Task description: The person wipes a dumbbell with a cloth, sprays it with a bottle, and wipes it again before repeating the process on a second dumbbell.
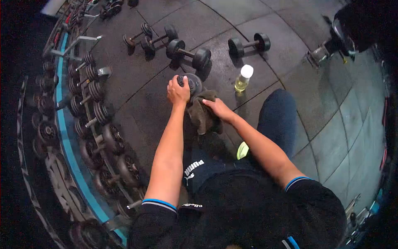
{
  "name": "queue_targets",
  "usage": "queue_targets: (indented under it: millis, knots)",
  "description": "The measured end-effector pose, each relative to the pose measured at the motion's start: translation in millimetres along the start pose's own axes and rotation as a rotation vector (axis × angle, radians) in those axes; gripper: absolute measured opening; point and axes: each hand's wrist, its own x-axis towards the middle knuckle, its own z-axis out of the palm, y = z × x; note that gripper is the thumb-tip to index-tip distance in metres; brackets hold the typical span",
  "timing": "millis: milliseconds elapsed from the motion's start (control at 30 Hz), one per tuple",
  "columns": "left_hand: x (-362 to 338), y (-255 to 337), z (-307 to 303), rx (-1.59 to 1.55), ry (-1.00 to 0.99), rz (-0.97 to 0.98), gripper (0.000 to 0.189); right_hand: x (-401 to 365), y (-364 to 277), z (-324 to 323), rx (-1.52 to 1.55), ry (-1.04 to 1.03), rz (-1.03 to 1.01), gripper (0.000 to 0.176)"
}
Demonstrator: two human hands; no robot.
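Black rubber tiles are covering the gym floor [315, 124] here, and a person is crouching over a dumbbell [193, 84] that's standing on end right in front of their knees. The left hand [178, 92] is sitting on the top plate with its fingers curled over the edge, gripping it. The right hand [219, 108] is closed around a dark brownish cloth [201, 116] and pressing it against the near side of that same dumbbell, so the cloth is bunching up between the weight and the person's leg.

Just beside that, on the right, a small clear bottle [243, 79] with yellowish liquid and a white cap is standing upright on the floor. Further back, more dumbbells are lying loose on their sides: a big one [188, 53] just behind the upright one, and another [248, 45] behind the bottle. A long dumbbell rack [95, 120] is running down the left side, loaded with weights
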Motion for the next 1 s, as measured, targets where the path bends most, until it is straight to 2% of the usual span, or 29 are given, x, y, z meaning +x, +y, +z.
queue_targets:
  millis: [100, 167, 200, 300, 367, 433, 467, 533, 567, 600, 633, 700, 733, 833, 867, 967, 1000]
  knots:
    - [-2.4, -4.4, 1.3, -0.024, -0.022, -0.009, 0.057, -6.3, -24.6, -31.7, -0.836, -0.025, 0.183, 0.051]
    - [-5.2, -1.6, -3.7, -0.023, -0.068, -0.043, 0.060, -0.2, 10.7, -63.9, -1.002, 0.027, 0.272, 0.058]
    - [-3.7, -5.6, -2.1, -0.043, -0.085, -0.045, 0.063, 0.9, 35.6, -76.9, -1.053, 0.130, 0.245, 0.057]
    - [4.2, -20.8, 3.5, -0.105, -0.104, -0.031, 0.065, -11.3, 22.4, -65.7, -1.189, 0.119, 0.025, 0.056]
    - [9.9, -31.7, 6.4, -0.253, -0.181, -0.095, 0.074, -4.1, 26.0, -54.0, -1.124, -0.054, -0.029, 0.054]
    - [20.4, -49.0, 11.3, -0.502, -0.243, -0.176, 0.078, -4.1, 3.6, -40.4, -1.109, -0.250, 0.023, 0.068]
    - [16.0, -52.6, 6.7, -0.793, -0.186, -0.287, 0.081, -1.5, -2.5, -35.7, -1.099, -0.233, 0.036, 0.068]
    - [-9.3, -73.0, -2.8, -0.881, 0.010, -0.415, 0.078, 3.4, -5.8, -28.2, -1.071, -0.201, 0.067, 0.068]
    - [-31.8, -87.0, -17.0, -0.810, 0.014, -0.455, 0.075, 8.7, 0.8, -19.3, -1.003, -0.116, 0.023, 0.068]
    - [-54.2, -113.6, -18.0, -0.802, 0.016, -0.416, 0.073, 17.7, 13.9, -10.3, -0.936, -0.029, -0.017, 0.069]
    - [-76.7, -149.1, -14.8, -0.790, -0.063, -0.496, 0.070, 26.0, 28.7, -7.2, -0.876, 0.058, -0.055, 0.070]
    - [-136.5, -113.5, -89.3, -0.859, -0.220, -0.793, 0.067, 51.0, 67.0, 1.5, -0.777, 0.088, 0.104, 0.070]
    - [-160.1, -120.2, -102.3, -0.944, -0.258, -0.828, 0.068, 62.1, 77.1, 4.4, -0.722, 0.093, 0.181, 0.071]
    - [-196.7, -120.0, -154.5, -1.095, -0.285, -0.788, 0.059, 88.3, 92.1, 20.5, -0.657, 0.150, 0.210, 0.069]
    - [-198.1, -115.6, -171.2, -1.125, -0.254, -0.767, 0.056, 99.7, 106.9, 24.9, -0.647, 0.194, 0.059, 0.067]
    - [-176.6, -93.4, -221.4, -1.178, -0.149, -0.672, 0.047, 114.9, 94.6, 22.6, -0.720, 0.167, 0.046, 0.064]
    - [-166.3, -77.0, -237.0, -1.165, -0.119, -0.627, 0.044, 125.1, 96.6, 17.5, -0.711, 0.085, 0.057, 0.061]
